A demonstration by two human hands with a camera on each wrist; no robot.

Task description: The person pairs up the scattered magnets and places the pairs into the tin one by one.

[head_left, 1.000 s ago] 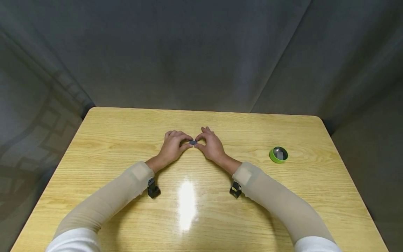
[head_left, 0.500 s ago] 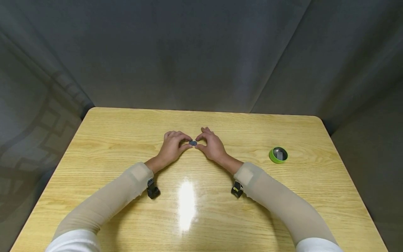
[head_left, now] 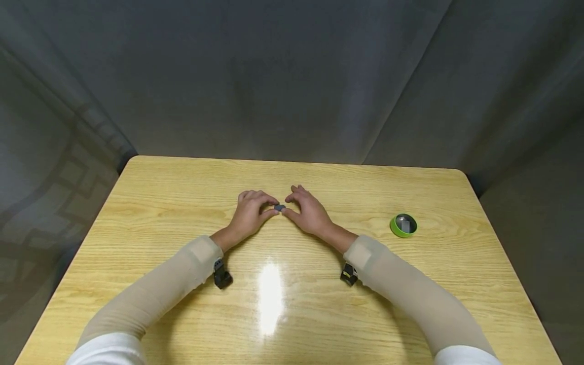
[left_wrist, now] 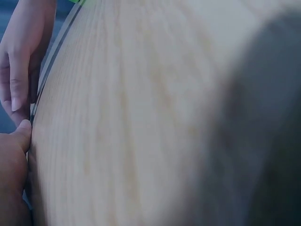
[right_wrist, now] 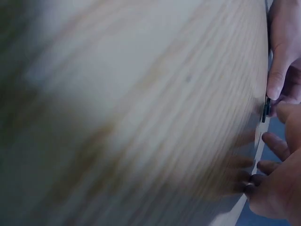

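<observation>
A small dark piece [head_left: 280, 208] sits mid-desk [head_left: 182, 192], between both hands. At its nine o'clock, the left hand [head_left: 252, 210] pinches it between thumb and forefinger, probably to steady it; at three, the right hand's [head_left: 310, 212] fingers stand parted, thumb at the piece, contact unclear, perhaps allowing room to adjust. Just past three, well apart, is a green tin [head_left: 395, 229], its contents unclear. Fingertips hide the piece's edges.

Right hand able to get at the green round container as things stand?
Probably yes. In the head view only bare table shows between the right hand and the green round container, which sits at similar depth. The thumb is at the small dark piece, though.
</observation>
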